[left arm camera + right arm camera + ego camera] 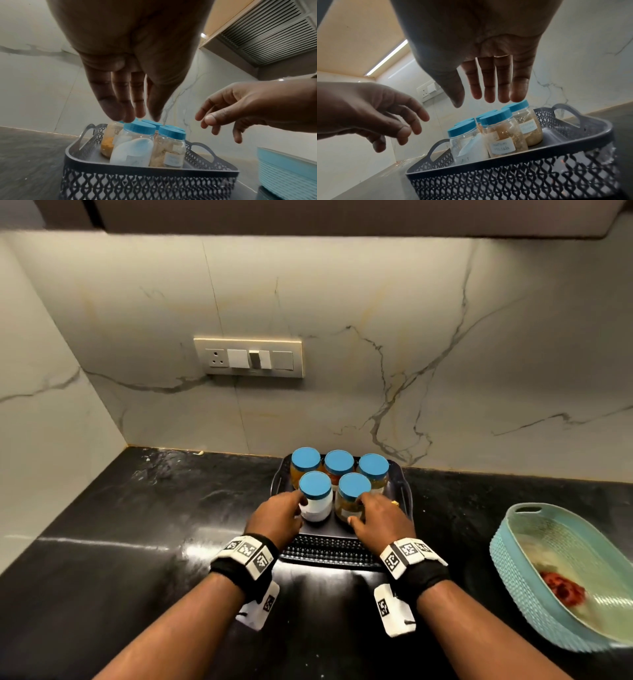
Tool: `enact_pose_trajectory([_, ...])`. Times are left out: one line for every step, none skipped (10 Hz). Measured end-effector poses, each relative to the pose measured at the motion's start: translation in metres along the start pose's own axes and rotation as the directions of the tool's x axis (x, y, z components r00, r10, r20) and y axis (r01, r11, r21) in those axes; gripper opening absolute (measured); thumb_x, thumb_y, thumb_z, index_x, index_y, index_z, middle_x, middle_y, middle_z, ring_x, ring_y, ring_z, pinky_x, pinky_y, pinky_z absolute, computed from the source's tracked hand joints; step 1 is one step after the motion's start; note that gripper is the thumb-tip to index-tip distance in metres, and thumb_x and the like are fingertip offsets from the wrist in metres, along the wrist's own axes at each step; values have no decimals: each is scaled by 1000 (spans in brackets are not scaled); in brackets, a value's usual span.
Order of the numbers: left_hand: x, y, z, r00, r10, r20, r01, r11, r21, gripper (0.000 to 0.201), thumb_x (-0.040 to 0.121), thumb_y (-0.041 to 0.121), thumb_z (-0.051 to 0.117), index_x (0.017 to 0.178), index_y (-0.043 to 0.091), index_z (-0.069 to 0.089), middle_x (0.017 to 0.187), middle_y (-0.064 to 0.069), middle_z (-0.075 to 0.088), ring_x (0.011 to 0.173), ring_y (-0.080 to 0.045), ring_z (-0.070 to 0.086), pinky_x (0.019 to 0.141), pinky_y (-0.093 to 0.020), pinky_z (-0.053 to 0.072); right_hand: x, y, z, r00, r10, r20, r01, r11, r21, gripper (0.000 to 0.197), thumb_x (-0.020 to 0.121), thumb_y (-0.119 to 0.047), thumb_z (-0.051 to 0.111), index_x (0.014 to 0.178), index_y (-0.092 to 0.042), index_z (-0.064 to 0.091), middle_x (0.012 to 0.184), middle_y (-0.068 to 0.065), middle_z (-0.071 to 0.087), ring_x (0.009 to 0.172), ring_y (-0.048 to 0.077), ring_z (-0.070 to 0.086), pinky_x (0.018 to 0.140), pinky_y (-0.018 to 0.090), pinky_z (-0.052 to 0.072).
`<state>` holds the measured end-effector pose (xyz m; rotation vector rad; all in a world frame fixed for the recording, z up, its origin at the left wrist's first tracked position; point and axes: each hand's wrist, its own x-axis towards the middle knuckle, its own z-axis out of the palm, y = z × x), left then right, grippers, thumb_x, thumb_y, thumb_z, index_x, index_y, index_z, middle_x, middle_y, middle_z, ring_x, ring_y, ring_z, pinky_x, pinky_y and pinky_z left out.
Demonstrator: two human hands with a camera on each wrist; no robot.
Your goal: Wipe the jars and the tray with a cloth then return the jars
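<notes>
The black surface [137, 542] carried a dark latticed tray [329, 549] near the wall, five blue-lidded jars [339, 463] packed close inside it. Both hands reached in with fingers spread and empty: left hand [277, 518] by the white jar [317, 503], right hand [380, 517] by its neighbour [349, 501]. Lifting one could tip the crowded others.

My left hand [279, 517] at the white-filled jar [315, 497], my right hand [380, 517] at the brown-filled jar [352, 497], three more blue-lidded jars behind, dark tray [329, 553] on black counter [120, 525], teal basket [513, 570] at right.
</notes>
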<state>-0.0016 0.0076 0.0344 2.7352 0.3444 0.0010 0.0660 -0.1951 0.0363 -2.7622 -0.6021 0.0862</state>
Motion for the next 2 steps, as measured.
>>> enact_pose_trajectory([-24, -4, -2, 992, 118, -33, -118, 993, -14, 50, 91, 32, 68, 138, 27, 50, 132, 1, 60, 118, -23, 63, 95, -40, 54, -27, -18, -3, 999, 30, -35, -30, 999, -25, 42, 90, -44, 61, 125, -23, 53, 129, 2, 59, 117, 24, 58, 96, 40, 52])
enact_pose_trajectory([-56, -15, -13, 982, 185, -49, -184, 983, 21, 60, 92, 40, 67, 145, 27, 42, 144, 1, 51, 126, -22, 57, 99, -39, 52, -58, -46, -2, 996, 60, -63, -63, 997, -52, 43, 91, -43, 61, 128, -24, 51, 130, 1, 56, 119, 22, 55, 96, 36, 51])
